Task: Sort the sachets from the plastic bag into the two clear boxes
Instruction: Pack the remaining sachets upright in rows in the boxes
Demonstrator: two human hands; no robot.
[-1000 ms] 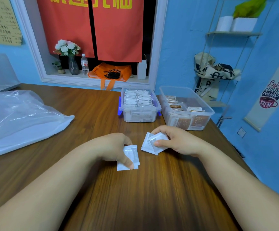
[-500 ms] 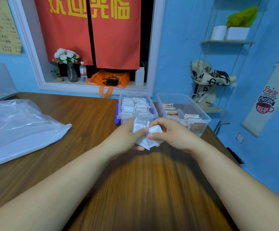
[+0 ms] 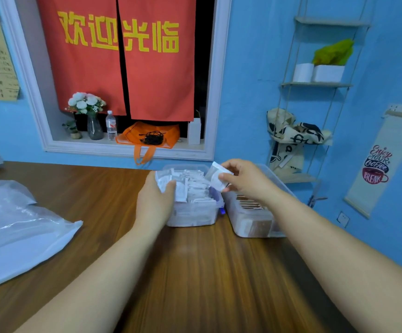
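Two clear boxes stand side by side at the table's far edge. The left box [image 3: 195, 216] is packed with white sachets; the right box [image 3: 253, 227] holds brown sachets. My left hand [image 3: 155, 200] grips a white sachet [image 3: 165, 182] over the left box's near left corner. My right hand [image 3: 245, 180] pinches another white sachet [image 3: 215, 176] above the gap between the boxes. The clear plastic bag [image 3: 15, 229] lies flat on the table at the far left.
The wooden table [image 3: 195, 272] ends at a blue wall just behind the boxes. A window ledge with a flower vase [image 3: 94, 127], a water bottle [image 3: 111, 126] and an orange bag [image 3: 150, 138] lies beyond. A rope shelf [image 3: 315, 85] hangs at the right.
Both hands lifted white sachets off the table, came together, then moved forward to the boxes. The view tilted upward.
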